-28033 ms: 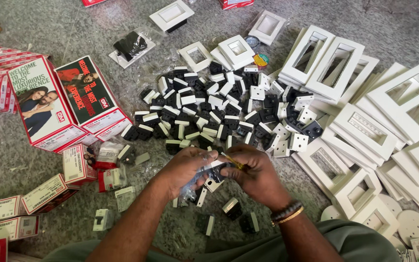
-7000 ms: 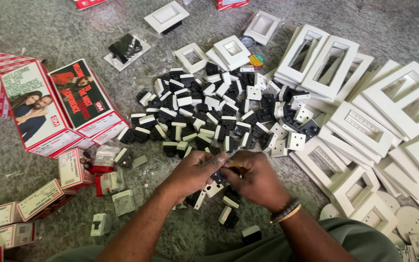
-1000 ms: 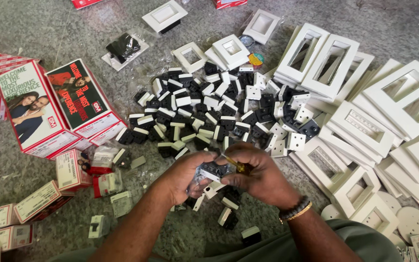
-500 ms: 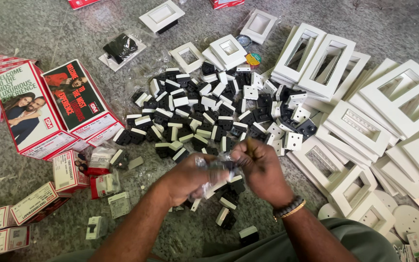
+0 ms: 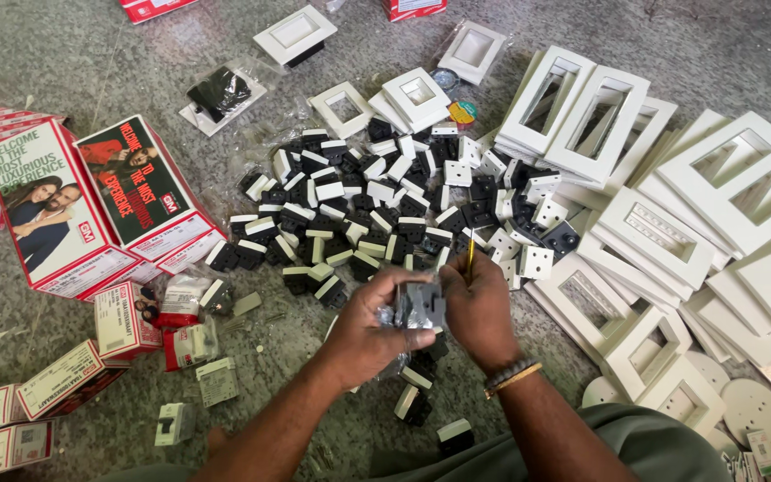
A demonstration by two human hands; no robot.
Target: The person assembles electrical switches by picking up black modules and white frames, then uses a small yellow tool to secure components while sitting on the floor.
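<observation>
My left hand (image 5: 369, 326) grips a small grey switch module (image 5: 419, 306) in front of me, low in the middle of the view. Against the module's right side my right hand (image 5: 479, 308) holds a thin yellow-handled screwdriver (image 5: 470, 252), whose handle sticks up above the fingers. The module's lower part is hidden behind my fingers. A big pile of black and white switch modules (image 5: 376, 210) lies on the grey stone floor just beyond my hands. A few more modules (image 5: 414, 403) lie under and behind my wrists.
White frame plates (image 5: 671, 205) are stacked on the right, with round white covers (image 5: 747, 406) at the lower right. Red printed cartons (image 5: 91, 205) and small boxes (image 5: 55, 384) lie at the left. Single white plates (image 5: 296, 34) sit at the top.
Over the last second my hands stayed close together on the module, shifting slightly. The camera moved a little, so the pile and boxes sit a bit differently in view.
</observation>
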